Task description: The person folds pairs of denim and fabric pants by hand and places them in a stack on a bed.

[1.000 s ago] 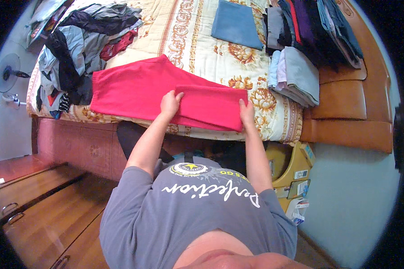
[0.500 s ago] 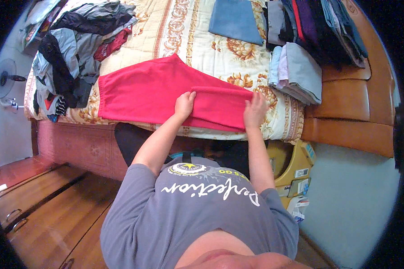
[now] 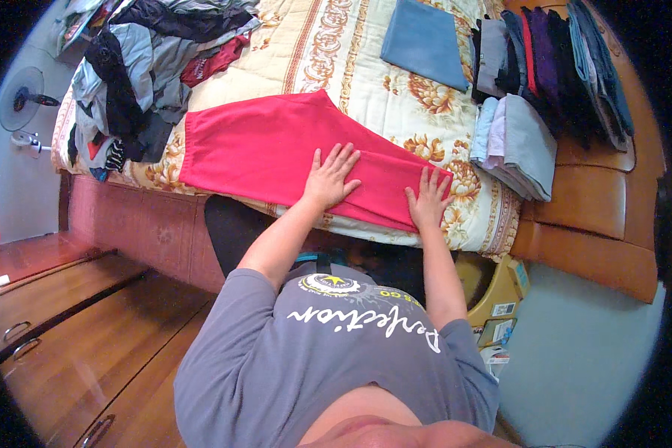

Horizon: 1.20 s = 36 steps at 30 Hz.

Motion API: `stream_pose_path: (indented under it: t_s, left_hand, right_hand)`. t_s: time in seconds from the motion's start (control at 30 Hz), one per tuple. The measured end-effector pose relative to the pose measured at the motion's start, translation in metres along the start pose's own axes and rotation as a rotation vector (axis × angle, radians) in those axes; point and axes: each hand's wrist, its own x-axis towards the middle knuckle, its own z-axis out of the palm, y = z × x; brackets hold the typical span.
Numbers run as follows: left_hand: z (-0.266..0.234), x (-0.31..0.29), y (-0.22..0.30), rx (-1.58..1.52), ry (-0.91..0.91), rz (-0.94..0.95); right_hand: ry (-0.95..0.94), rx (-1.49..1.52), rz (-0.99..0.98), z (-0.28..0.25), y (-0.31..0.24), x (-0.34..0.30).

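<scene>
Red trousers point(image 3: 254, 145) lie folded in half lengthwise across the near side of the bed, their gathered waist end to the left. The leg end on the right is folded back on itself. My left hand point(image 3: 330, 178) rests flat on the folded part near its left end, fingers spread. Close to the right end of the trousers, my right hand point(image 3: 428, 200) presses down with fingers apart. Neither hand grips the cloth.
A heap of unfolded clothes point(image 3: 138, 82) covers the bed's left side. A folded blue garment point(image 3: 425, 45) lies at the back. Folded clothes stand in a dark row point(image 3: 545, 60) and a pale stack point(image 3: 526, 145) by the brown headboard point(image 3: 575, 194). A fan point(image 3: 24, 98) stands at far left.
My left hand has let go of the fold's edge and moved onto it, opening flat. My right hand has spread on the right end. The folded layer now lies flatter, and the view has shifted.
</scene>
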Motion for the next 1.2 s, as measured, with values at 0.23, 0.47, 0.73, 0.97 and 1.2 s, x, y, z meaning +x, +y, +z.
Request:
stream_pose_path:
  t_s: [0.23, 0.47, 0.73, 0.97, 1.2]
  left_hand:
    - [-0.015, -0.026, -0.040, -0.057, 0.002, -0.151]
    - [-0.034, -0.108, -0.124, -0.122, 0.707, -0.796]
    - [-0.035, -0.126, -0.218, -1.339, 1.108, -1.414]
    - [-0.077, -0.122, -0.215, -1.563, 1.100, -1.202]
    - [-0.050, -0.131, -0.234, -2.250, 0.859, -1.042]
  right_hand:
    - [0.055, -0.021, -0.302, -0.010, -0.076, -0.005]
    - [-0.012, 0.115, -0.370, -0.009, -0.156, 0.029]
    - [0.196, 0.197, -0.492, -0.016, -0.160, 0.043]
    - [-0.224, 0.285, -0.497, -0.034, -0.147, 0.083]
    - [0.044, 0.182, -0.439, -0.040, -0.169, 0.065]
